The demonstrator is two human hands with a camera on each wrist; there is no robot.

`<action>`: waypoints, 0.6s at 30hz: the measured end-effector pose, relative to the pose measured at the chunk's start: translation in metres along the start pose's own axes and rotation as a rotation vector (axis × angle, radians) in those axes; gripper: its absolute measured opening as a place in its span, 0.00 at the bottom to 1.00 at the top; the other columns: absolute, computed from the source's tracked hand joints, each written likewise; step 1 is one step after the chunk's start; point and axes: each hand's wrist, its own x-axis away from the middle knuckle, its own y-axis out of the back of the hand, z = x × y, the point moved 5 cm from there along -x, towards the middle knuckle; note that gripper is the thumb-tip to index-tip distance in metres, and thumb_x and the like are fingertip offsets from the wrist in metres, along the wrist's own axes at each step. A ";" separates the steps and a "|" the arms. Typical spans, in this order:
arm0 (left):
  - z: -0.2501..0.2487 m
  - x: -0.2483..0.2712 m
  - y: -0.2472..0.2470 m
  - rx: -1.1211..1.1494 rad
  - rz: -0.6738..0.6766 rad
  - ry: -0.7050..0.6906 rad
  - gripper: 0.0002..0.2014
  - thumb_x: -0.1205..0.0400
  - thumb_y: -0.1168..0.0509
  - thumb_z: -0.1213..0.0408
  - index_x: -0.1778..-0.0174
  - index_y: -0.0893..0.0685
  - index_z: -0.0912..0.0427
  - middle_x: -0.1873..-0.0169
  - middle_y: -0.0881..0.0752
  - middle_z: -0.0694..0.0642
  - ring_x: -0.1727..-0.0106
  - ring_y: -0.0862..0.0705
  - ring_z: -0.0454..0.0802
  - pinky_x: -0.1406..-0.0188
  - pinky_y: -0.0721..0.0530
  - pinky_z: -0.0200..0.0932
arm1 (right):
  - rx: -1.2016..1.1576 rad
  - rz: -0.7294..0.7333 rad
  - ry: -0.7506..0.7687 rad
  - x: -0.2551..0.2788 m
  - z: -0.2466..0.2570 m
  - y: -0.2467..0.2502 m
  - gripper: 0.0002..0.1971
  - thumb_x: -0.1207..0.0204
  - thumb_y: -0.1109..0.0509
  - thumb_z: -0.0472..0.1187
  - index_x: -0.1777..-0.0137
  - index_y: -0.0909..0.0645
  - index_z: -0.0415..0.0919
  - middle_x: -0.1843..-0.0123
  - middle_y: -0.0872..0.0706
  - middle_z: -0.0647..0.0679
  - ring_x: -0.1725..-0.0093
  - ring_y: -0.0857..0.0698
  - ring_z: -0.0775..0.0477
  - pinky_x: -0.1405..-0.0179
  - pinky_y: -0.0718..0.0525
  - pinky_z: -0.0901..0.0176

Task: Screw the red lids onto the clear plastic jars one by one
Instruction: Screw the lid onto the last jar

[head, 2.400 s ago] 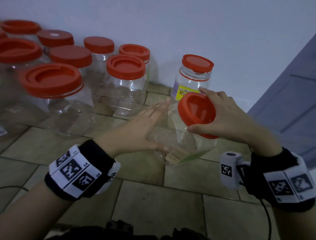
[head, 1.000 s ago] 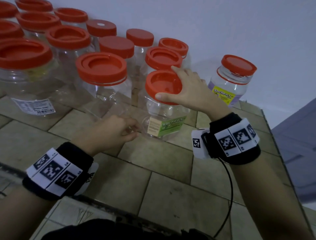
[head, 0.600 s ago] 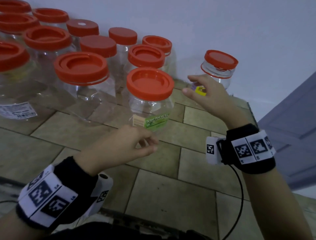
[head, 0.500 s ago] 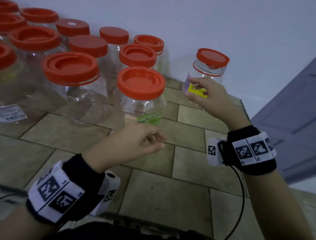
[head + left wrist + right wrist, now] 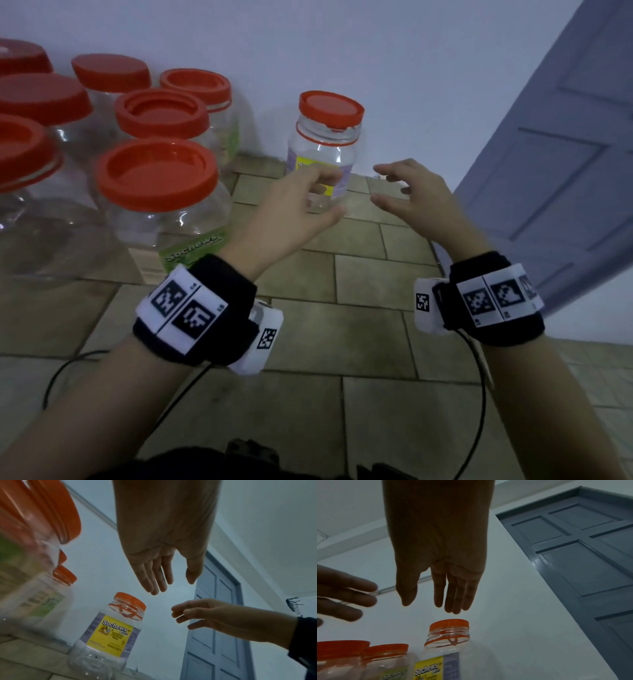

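Observation:
A clear jar with a yellow label [image 5: 322, 154] stands alone by the wall, and a red lid [image 5: 331, 109] sits on its mouth. My left hand [image 5: 323, 193] hovers just in front of its lower body, fingers relaxed, holding nothing. My right hand [image 5: 380, 183] hangs to the right of the jar, fingers spread, also holding nothing. The left wrist view has this jar [image 5: 109, 632] below my left hand [image 5: 173, 582]. In the right wrist view its lid [image 5: 449, 624] lies just under my right hand [image 5: 428, 604]. Neither hand touches the jar.
A green-labelled jar [image 5: 178, 219] with a red lid [image 5: 157, 174] stands at the left, in front of several more lidded jars [image 5: 161, 113]. All rest on a tiled counter [image 5: 342, 335] against a white wall. A grey-blue door [image 5: 555, 154] is at the right.
My right hand let go of the green-labelled jar's lid. Both hands moved right, up to the yellow-labelled jar, and the left hand's fingers straightened.

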 end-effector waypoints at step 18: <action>0.102 -0.121 -0.028 -0.223 -0.152 0.251 0.51 0.31 0.23 0.54 0.20 0.48 0.63 0.23 0.41 0.60 0.21 0.47 0.54 0.23 0.46 0.45 | 0.059 -0.043 0.276 -0.144 -0.036 -0.025 0.21 0.23 0.34 0.36 0.30 0.25 0.35 0.32 0.25 0.38 0.32 0.25 0.42 0.35 0.36 0.67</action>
